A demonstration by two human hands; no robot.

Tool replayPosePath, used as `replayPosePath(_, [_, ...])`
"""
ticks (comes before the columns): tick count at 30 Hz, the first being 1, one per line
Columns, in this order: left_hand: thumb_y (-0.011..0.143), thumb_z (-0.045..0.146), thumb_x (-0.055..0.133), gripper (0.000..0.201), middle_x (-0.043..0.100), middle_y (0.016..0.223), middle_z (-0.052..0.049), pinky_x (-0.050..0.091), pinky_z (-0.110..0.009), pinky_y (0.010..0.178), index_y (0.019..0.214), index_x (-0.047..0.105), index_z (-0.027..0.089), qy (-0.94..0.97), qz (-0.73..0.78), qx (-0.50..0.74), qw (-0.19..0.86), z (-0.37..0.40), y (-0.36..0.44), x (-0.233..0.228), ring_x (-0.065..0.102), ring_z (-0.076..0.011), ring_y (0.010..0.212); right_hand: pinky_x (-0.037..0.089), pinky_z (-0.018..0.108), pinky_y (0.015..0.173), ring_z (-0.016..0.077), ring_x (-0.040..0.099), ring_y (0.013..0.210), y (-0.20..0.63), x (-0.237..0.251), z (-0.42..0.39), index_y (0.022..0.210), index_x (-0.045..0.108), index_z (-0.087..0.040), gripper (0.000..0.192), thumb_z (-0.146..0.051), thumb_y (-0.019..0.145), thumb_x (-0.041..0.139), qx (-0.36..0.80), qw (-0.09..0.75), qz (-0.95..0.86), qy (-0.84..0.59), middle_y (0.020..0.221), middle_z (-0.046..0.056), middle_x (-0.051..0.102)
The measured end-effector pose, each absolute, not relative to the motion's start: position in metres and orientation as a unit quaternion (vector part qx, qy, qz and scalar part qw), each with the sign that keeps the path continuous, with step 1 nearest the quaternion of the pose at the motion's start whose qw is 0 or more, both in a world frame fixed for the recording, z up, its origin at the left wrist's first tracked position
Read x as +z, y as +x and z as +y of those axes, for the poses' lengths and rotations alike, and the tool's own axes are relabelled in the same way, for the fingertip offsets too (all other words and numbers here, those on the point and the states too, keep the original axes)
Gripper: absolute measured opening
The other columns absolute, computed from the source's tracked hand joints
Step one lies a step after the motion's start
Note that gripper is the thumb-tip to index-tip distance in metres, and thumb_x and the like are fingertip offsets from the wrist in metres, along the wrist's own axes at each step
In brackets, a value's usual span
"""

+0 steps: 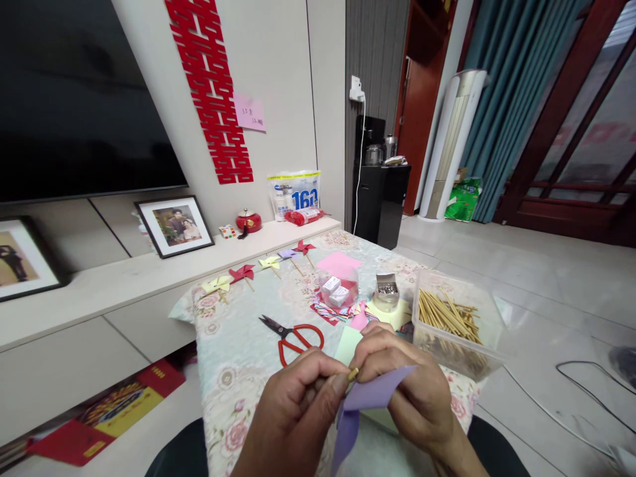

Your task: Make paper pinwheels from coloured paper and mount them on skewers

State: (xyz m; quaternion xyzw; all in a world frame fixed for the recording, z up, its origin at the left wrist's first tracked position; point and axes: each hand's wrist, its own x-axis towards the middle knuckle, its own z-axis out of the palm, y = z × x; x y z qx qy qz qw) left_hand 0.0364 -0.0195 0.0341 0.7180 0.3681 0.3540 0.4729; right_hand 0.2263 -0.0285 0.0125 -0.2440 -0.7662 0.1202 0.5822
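Observation:
My left hand (303, 404) is closed, thumb and forefinger pinching a thin wooden stick (353, 374) whose end shows between both hands. My right hand (407, 377) is closed at the same spot, against a purple paper pinwheel (375, 391). Its curled blades hang below my fingers, and the join between paper and stick is hidden. Left of my hands lie red-handled scissors (293, 334), blades apart. A pale green paper sheet (348, 344) shows just behind my fingers.
Finished pinwheels (242, 273) line the table's far left edge. Beyond my hands stand a round clear container (339, 291) with small white boxes, a box of metal pins (386, 288) and coloured paper (325, 313). A plastic bin (454, 324) of wooden sticks sits right.

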Motion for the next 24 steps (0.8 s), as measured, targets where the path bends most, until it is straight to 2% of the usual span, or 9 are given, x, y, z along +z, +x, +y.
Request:
replayPosePath(8, [0.095,0.045,0.053,0.031,0.063,0.073,-0.001,0.043,-0.023,0.06,0.081,0.068,0.021,0.739,0.369,0.347,0.443,-0.0193,0.0353,0.0344,0.056,-0.0145,0.067,0.05,0.037,0.077,0.0171,0.061,0.077,0.2241,0.0159,-0.0285,0.093,0.063,-0.017,0.016,-0.008,0.097,0.05,0.118,0.59,-0.762,-0.241,0.087,0.006,0.066])
replayPosePath(16, [0.095,0.042,0.053,0.03,0.065,0.074,-0.002,0.046,-0.024,0.065,0.082,0.067,0.02,0.746,0.372,0.354,0.424,-0.0202,0.0354,0.0352,0.059,-0.0153,0.069,0.049,0.037,0.072,0.0197,0.062,0.079,0.2216,0.0123,-0.0289,0.089,0.063,-0.02,0.025,0.001,0.089,0.048,0.114,0.59,-0.758,-0.253,0.087,0.006,0.067])
replayPosePath(24, [0.095,0.045,0.052,0.033,0.062,0.071,-0.001,0.045,-0.023,0.06,0.08,0.066,0.02,0.736,0.373,0.36,0.436,-0.021,0.0348,0.0375,0.056,-0.0146,0.065,0.05,0.037,0.076,0.0168,0.062,0.076,0.2188,0.0117,-0.0266,0.093,0.064,-0.019,0.023,0.001,0.088,0.052,0.111,0.608,-0.749,-0.238,0.086,0.003,0.068])
